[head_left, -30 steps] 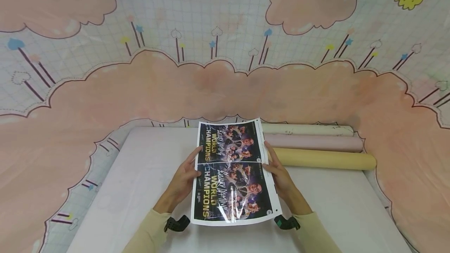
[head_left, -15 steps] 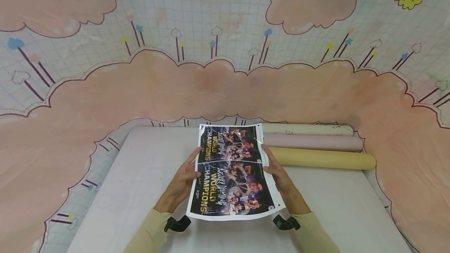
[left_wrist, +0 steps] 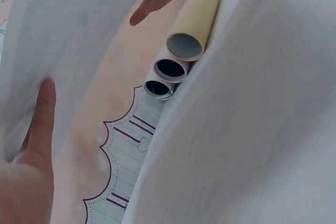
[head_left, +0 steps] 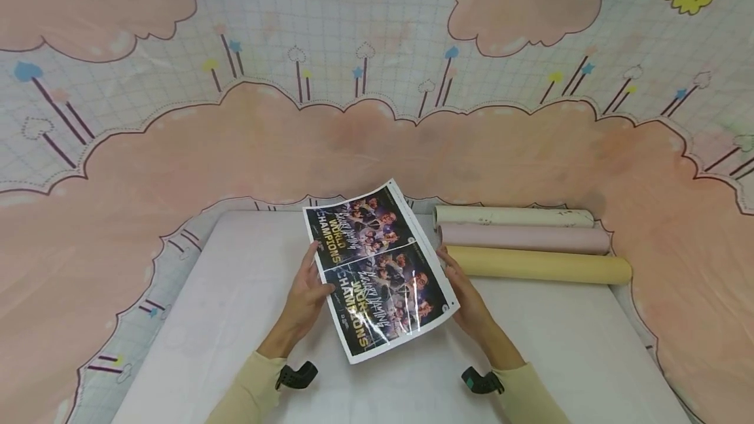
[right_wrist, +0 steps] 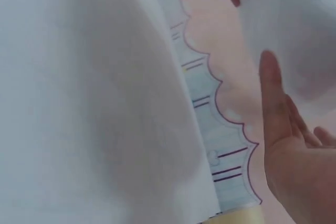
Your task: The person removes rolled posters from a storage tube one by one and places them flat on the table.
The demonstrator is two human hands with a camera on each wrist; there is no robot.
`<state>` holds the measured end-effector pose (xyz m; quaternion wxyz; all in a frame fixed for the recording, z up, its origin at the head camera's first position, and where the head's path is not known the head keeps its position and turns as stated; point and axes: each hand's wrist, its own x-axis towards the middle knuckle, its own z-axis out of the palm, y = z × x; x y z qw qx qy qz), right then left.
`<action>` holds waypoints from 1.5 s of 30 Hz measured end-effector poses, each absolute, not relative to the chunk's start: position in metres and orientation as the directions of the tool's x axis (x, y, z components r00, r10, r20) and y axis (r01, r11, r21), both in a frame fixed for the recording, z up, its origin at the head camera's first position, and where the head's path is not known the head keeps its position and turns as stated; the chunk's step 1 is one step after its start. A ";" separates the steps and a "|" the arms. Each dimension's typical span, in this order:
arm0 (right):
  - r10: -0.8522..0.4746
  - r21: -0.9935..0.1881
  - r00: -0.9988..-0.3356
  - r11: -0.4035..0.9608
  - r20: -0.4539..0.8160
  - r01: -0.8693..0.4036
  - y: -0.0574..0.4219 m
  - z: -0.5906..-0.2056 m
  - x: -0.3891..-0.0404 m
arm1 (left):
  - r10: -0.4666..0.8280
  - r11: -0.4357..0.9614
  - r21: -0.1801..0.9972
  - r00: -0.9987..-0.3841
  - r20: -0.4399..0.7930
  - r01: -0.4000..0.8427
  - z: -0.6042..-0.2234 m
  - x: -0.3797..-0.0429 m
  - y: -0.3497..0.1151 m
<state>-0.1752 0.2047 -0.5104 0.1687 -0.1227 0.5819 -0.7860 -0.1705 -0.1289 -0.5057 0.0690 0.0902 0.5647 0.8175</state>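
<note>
A glossy printed poster sheet (head_left: pixel 377 273), with two copies of one dark picture marked "World Champions" and a white border, is held tilted above the table in the head view. My left hand (head_left: pixel 305 300) pinches its left edge, thumb on the printed face. The left wrist view shows a finger (left_wrist: pixel 44 114) against the white back. Beside the right edge is my right hand (head_left: pixel 471 300), fingers extended. The right wrist view has that hand (right_wrist: pixel 294 135) with straight fingers close to the sheet's back (right_wrist: pixel 294 35); whether they touch it I cannot tell.
Three rolls lie side by side at the table's back right: a yellow roll (head_left: pixel 542 265), a pinkish roll (head_left: pixel 524 238) and a pale patterned roll (head_left: pixel 512 216). The white tabletop (head_left: pixel 224 319) meets a cloud-patterned backdrop (head_left: pixel 377 142).
The poster sheet has turned anticlockwise and shifted left. My right hand has let go of its right edge, while the left hand keeps its pinch.
</note>
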 end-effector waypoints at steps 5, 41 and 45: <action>-0.387 -0.947 -0.922 -0.297 0.007 0.118 0.201 -0.521 -0.166 | 0.083 -0.387 0.921 -0.994 0.076 0.038 -0.507 -0.169 -0.128; -0.022 -0.946 -0.994 -0.304 -0.110 0.112 0.189 -0.519 -0.151 | -0.170 -0.394 0.909 -0.983 0.072 0.134 -0.494 -0.174 -0.152; -0.033 -0.945 -0.994 -0.306 -0.109 0.114 0.193 -0.518 -0.150 | -0.174 -0.304 0.944 -0.982 0.078 0.129 -0.494 -0.175 -0.166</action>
